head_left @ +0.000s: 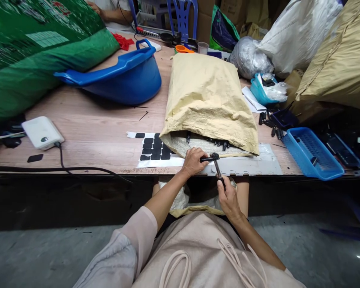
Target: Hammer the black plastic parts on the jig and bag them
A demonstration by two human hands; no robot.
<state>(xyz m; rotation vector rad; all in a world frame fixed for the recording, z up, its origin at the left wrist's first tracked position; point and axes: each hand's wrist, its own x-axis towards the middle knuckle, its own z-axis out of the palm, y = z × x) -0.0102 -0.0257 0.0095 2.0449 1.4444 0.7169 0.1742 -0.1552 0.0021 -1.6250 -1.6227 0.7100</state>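
Metal rod (217,168) slants forward, its far end leaning slightly left.

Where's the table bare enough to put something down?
A bare patch of tabletop lies between the blue basin, white box and black stickers. Right of the yellow sack it's crowded with black parts and a blue basket.

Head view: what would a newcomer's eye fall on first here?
Probably the big tan sack in the middle of the table, its open mouth facing the person and showing black parts inside. Next, the blue basin to its left and the bulky green bag at upper left. At the table's front edge, the left hand holds a black piece and the right hand a slim rod.
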